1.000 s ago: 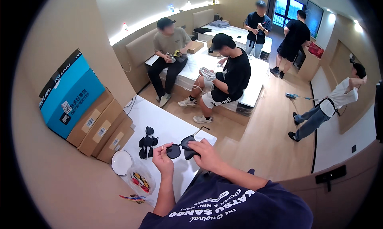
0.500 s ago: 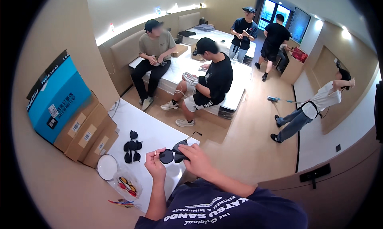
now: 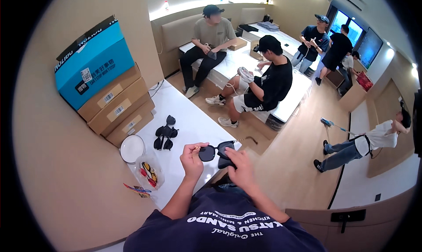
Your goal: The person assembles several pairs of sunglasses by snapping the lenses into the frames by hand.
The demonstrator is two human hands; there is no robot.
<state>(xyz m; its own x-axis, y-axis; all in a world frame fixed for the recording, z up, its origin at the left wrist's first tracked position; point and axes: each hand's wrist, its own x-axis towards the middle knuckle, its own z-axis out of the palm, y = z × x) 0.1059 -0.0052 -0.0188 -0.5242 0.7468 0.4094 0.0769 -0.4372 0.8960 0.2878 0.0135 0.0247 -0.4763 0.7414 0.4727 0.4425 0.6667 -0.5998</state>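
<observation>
Above the table's right edge I hold a pair of dark sunglasses with a chain-like temple arm reaching to the right. My left hand pinches the frame beside the left lens, fingers closed. My right hand is closed on a dark grey cloth, pressed against the right lens and covering most of it. Left of my hands, several dark sunglasses lie close together on the white table.
Brown cartons under a blue box are stacked at the left, near a white round dish and a clear bag of coloured glasses. People sit and stand around the beds beyond. At right, someone holds a blue-headed floor cleaner.
My view has swung, so the room and table sit further right in it. Both hands stay on the sunglasses, the cloth still against the right lens.
</observation>
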